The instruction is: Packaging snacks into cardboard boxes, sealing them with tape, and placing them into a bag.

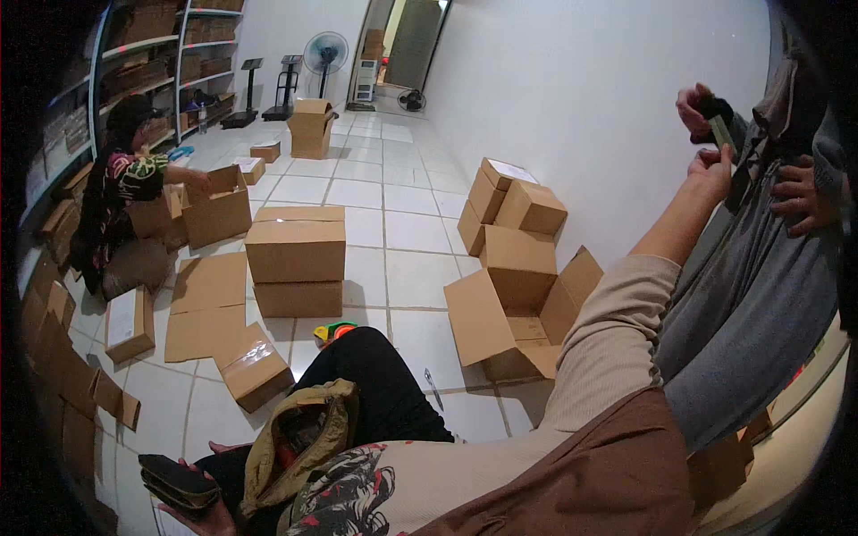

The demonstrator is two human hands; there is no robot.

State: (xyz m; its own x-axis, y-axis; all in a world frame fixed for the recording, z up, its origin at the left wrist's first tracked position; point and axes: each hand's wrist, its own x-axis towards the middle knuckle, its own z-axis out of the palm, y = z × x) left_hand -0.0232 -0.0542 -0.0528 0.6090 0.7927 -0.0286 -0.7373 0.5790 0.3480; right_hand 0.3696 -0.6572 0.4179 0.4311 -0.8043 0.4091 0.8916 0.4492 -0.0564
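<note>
Low at the left, my left hand (201,514) is closed round a dark wallet (179,482). An open olive-tan pouch (308,438) lies on my lap beside it. My right arm reaches up to the right, and my right hand (710,174) pinches a narrow greenish slip (720,131) that looks like folded paper. Close above it is the hand (695,109) of a standing person in grey trousers; whether that hand touches the slip I cannot tell. The person's other hand (804,198) rests against the trousers.
An open cardboard box (527,330) and stacked closed boxes (297,259) stand on the tiled floor. A tape dispenser (336,332) and a pen (433,382) lie by my knee. At left, another person (125,188) reaches into a box (217,210) near shelves (138,45).
</note>
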